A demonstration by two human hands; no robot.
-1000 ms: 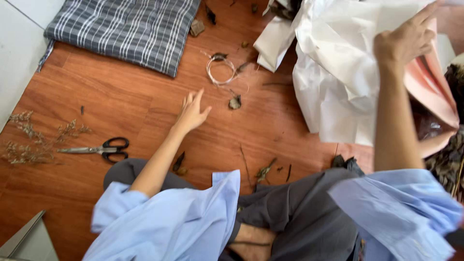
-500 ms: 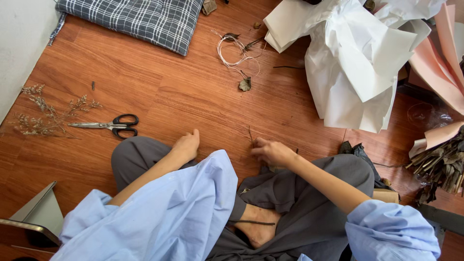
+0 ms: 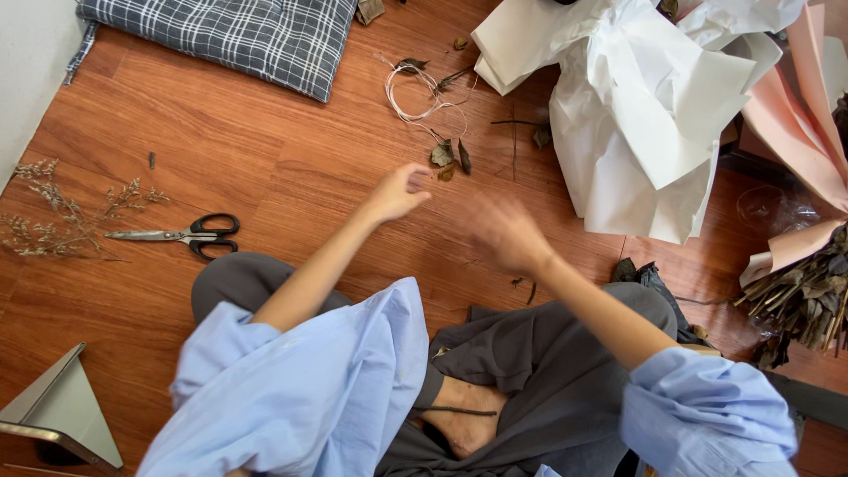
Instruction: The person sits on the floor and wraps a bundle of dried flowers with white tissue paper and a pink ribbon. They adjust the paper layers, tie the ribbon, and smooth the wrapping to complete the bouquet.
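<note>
Hands empty: left hand (image 3: 399, 190) loosely curled, right hand (image 3: 505, 234) blurred, grip unclear; dry leaves (image 3: 449, 155) likely crushed if pressed.

Half a second earlier both hands rested low near the lap. The left hand (image 3: 399, 190) has since lifted off the knee and reached forward over the wooden floor (image 3: 265, 177), its fingers loosely curled, near the dry leaves (image 3: 449, 155) beside the loop of string (image 3: 415, 97). The right hand (image 3: 505, 234) has also risen from the floor in front of the lap and is blurred with motion, held apart from the left. 1 second earlier that right hand was raised high against the white paper (image 3: 654, 115); it is now well below it.
</note>
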